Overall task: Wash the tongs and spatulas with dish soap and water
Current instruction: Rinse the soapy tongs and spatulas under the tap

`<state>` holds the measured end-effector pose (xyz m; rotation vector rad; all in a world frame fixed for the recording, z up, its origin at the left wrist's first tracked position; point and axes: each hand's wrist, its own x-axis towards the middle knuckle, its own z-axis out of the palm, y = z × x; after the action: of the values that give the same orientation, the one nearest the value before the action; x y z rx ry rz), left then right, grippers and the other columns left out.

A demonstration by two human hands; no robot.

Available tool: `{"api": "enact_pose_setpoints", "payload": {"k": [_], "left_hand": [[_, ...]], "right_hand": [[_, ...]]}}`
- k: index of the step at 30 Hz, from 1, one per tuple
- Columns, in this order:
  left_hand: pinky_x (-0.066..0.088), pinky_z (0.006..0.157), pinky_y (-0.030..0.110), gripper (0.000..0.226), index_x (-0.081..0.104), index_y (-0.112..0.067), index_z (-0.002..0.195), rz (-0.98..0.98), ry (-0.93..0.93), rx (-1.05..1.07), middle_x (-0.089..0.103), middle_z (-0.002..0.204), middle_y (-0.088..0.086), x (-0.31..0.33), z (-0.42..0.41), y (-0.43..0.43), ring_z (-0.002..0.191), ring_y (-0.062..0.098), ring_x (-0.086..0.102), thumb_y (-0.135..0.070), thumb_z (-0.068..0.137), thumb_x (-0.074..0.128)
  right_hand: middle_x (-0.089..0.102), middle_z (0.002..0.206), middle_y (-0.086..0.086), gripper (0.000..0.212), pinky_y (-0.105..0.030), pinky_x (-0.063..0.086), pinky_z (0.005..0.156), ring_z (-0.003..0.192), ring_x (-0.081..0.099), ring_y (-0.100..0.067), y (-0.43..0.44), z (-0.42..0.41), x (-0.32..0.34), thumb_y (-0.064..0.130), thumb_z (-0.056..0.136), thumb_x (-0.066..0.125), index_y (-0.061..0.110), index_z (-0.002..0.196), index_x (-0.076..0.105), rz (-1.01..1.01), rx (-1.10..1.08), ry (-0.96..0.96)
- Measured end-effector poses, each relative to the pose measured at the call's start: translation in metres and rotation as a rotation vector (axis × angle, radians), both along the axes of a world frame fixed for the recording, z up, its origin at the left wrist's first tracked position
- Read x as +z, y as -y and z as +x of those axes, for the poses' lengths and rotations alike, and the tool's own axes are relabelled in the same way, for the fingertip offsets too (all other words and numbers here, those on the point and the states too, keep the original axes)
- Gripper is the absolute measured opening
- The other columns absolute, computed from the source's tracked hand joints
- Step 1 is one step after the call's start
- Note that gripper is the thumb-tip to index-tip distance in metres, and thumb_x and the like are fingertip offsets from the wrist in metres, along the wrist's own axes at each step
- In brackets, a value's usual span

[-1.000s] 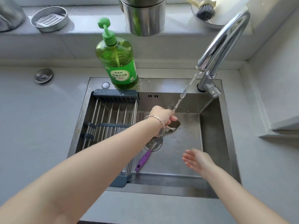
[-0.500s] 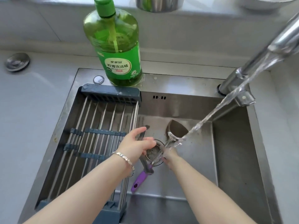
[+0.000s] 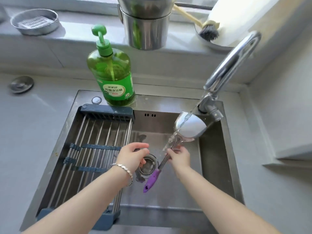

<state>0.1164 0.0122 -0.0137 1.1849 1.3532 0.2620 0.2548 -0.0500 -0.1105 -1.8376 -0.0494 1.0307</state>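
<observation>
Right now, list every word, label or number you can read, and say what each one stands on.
"柠檬洗洁精": on the label of the dish soap bottle.
The small line above it and the red strip below it: too blurred to read.
No other text shows in this view.

Domestic kitchen, washing-up station. A stainless-steel sink [image 3: 214, 166] is set into a grey countertop [image 3: 33, 141]; a swivel tap [image 3: 234, 63] at 2 o'clock runs water. A pump bottle of green dish soap [image 3: 111, 73] stands on the sink rim at 12 o'clock. A slatted drying rack [image 3: 94, 132] spans the basin at 9 o'clock, and a dish brush [image 3: 208, 32] lies on the ledge [image 3: 81, 31] at 1 o'clock.
</observation>
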Motion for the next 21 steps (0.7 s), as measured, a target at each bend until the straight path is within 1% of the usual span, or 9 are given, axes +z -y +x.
{"api": "enact_pose_setpoints", "payload": {"k": [2, 4, 5, 8, 11, 14, 17, 19, 21], "left_hand": [[0.044, 0.047, 0.013, 0.019, 0.066, -0.008, 0.101, 0.069, 0.007, -0.059, 0.057, 0.065, 0.001, 0.018, 0.005, 0.006, 0.036, -0.002, 0.050, -0.002, 0.086, 0.057], [0.044, 0.045, 0.009, 0.017, 0.065, -0.008, 0.099, 0.143, 0.002, -0.117, 0.059, 0.071, 0.001, 0.035, 0.006, 0.013, 0.041, -0.005, 0.054, 0.000, 0.086, 0.056], [0.045, 0.048, 0.011, 0.016, 0.064, -0.008, 0.099, 0.187, -0.014, -0.145, 0.061, 0.076, 0.002, 0.043, 0.005, 0.016, 0.050, -0.004, 0.057, -0.001, 0.086, 0.057], [0.044, 0.067, 0.021, 0.015, 0.064, -0.014, 0.098, 0.322, -0.103, -0.256, 0.063, 0.088, 0.002, 0.058, -0.004, 0.021, 0.073, 0.009, 0.057, -0.009, 0.085, 0.061], [0.042, 0.073, 0.021, 0.019, 0.064, -0.016, 0.105, 0.410, -0.215, -0.365, 0.061, 0.092, -0.003, 0.068, -0.014, 0.021, 0.083, 0.010, 0.056, -0.024, 0.088, 0.060], [0.042, 0.062, 0.022, 0.029, 0.064, -0.016, 0.108, 0.419, -0.266, -0.396, 0.064, 0.089, -0.002, 0.075, -0.020, 0.017, 0.070, 0.008, 0.055, -0.036, 0.090, 0.054], [0.042, 0.060, 0.022, 0.033, 0.065, -0.013, 0.108, 0.392, -0.240, -0.340, 0.067, 0.091, 0.002, 0.079, -0.020, 0.009, 0.070, 0.011, 0.055, -0.038, 0.091, 0.052], [0.037, 0.054, 0.020, 0.032, 0.066, -0.011, 0.105, 0.364, -0.265, -0.295, 0.062, 0.079, 0.000, 0.081, -0.019, 0.001, 0.065, 0.011, 0.051, -0.036, 0.093, 0.049], [0.034, 0.052, 0.020, 0.033, 0.068, -0.013, 0.093, 0.341, -0.289, -0.264, 0.055, 0.066, -0.001, 0.082, -0.018, -0.007, 0.056, 0.010, 0.046, -0.038, 0.093, 0.047]], "right_hand": [[0.064, 0.080, -0.008, 0.026, -0.049, 0.050, 0.089, 0.089, 0.065, -0.035, 0.009, 0.010, 0.031, 0.002, 0.081, 0.063, 0.021, 0.070, 0.050, 0.025, -0.004, 0.080], [0.065, 0.082, -0.008, 0.025, -0.051, 0.048, 0.092, 0.091, 0.065, -0.033, 0.021, 0.016, 0.062, 0.004, 0.081, 0.062, 0.022, 0.069, 0.049, 0.064, -0.030, 0.131], [0.065, 0.082, -0.008, 0.024, -0.050, 0.049, 0.092, 0.091, 0.064, -0.032, 0.027, 0.017, 0.078, 0.004, 0.082, 0.062, 0.021, 0.070, 0.049, 0.086, -0.049, 0.151], [0.061, 0.079, -0.008, 0.024, -0.040, 0.053, 0.084, 0.079, 0.063, -0.026, 0.044, 0.022, 0.118, -0.001, 0.085, 0.058, 0.018, 0.074, 0.049, 0.191, -0.145, 0.149], [0.057, 0.079, -0.010, 0.023, -0.031, 0.055, 0.070, 0.073, 0.063, -0.022, 0.054, 0.030, 0.145, -0.005, 0.090, 0.051, 0.013, 0.078, 0.046, 0.315, -0.293, -0.003], [0.057, 0.081, -0.011, 0.021, -0.034, 0.053, 0.069, 0.075, 0.063, -0.024, 0.055, 0.039, 0.154, -0.005, 0.092, 0.048, 0.011, 0.079, 0.045, 0.371, -0.433, -0.204], [0.056, 0.081, -0.011, 0.021, -0.040, 0.052, 0.081, 0.074, 0.062, -0.024, 0.056, 0.036, 0.152, -0.005, 0.094, 0.046, 0.010, 0.079, 0.044, 0.367, -0.486, -0.330], [0.056, 0.079, -0.011, 0.017, -0.043, 0.052, 0.085, 0.069, 0.063, -0.023, 0.056, 0.033, 0.148, -0.005, 0.094, 0.046, 0.008, 0.082, 0.044, 0.381, -0.535, -0.413], [0.060, 0.070, -0.010, 0.014, -0.042, 0.054, 0.082, 0.052, 0.067, -0.020, 0.054, 0.030, 0.143, -0.005, 0.094, 0.046, 0.007, 0.085, 0.045, 0.408, -0.602, -0.507]]}}
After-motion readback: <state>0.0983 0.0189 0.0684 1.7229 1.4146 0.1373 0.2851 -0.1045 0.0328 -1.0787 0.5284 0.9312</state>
